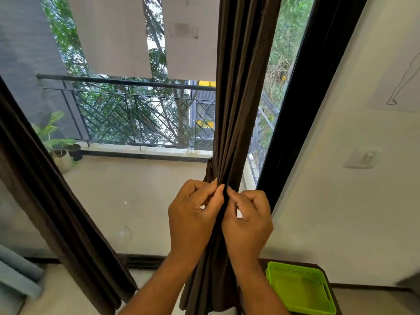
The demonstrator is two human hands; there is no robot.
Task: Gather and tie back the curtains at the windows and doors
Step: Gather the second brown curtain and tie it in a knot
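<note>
Head view.

Left hand [193,214]: fingers curled, thumb and fingertips pinching the folds of the gathered brown curtain [238,110] from its left side; knuckles toward the camera.

Right hand [248,221]: fingers curled likewise, pinching the same bundle from its right side, just beside the left hand, with only the cloth between them.

Gathered brown curtain: bunched into a narrow column of pleats, hanging down from above both hands, passing between them and spreading wider below the wrists. Dark band or loop of cloth [209,165] at the bundle's left edge, just above the left hand; whether knotted cannot be told.

Second brown curtain [56,201]: well left of the left hand, hanging slantwise across the glass, ungathered.

Black door frame [313,87]: just right of the gathered curtain, above and behind the right hand.

Green plastic basket [300,289]: below and right of the right hand, on a dark surface; perforated walls, slot handle on the near right side; contents: nothing visible on the bare floor of the basket.

White wall [352,201] with wall switch [360,158]: right of the right hand, switch higher than both hands.

Balcony railing [136,114]: beyond the glass, above the left hand. Potted plant [60,153]: far left of the left hand, on the balcony floor; pale round pot holding broad green leaves, a darker pot touching or just behind it.
</note>
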